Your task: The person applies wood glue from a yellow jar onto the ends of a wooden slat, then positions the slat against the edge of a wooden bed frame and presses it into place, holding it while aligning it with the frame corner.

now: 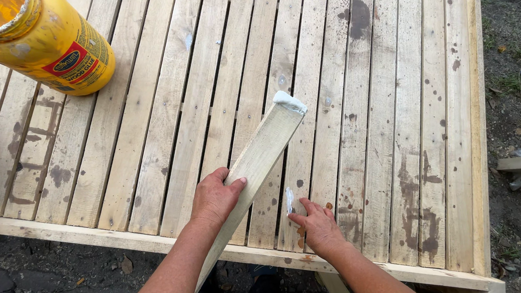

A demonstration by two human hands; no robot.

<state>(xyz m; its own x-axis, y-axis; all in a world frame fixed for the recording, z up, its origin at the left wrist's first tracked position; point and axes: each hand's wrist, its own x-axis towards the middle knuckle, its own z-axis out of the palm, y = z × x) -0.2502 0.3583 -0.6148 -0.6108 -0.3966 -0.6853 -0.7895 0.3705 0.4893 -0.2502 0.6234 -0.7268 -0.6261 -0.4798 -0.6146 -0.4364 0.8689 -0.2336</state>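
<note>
A wooden strip (pixel 256 166) is gripped by the left hand (pixel 215 197), its white-glued end (pixel 289 102) raised clear; a glue smear (pixel 289 199) on the slatted tabletop (pixel 396 122) is touched by the right hand's (pixel 318 226) spread fingers, nothing held.

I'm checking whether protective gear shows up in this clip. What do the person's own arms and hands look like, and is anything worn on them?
Both forearms are bare right to the bottom edge of the picture, with no sleeve in view. The left hand and right hand wear no gloves, and no watch, ring or bracelet shows. A little white paste sits at the right hand's fingertips.
</note>
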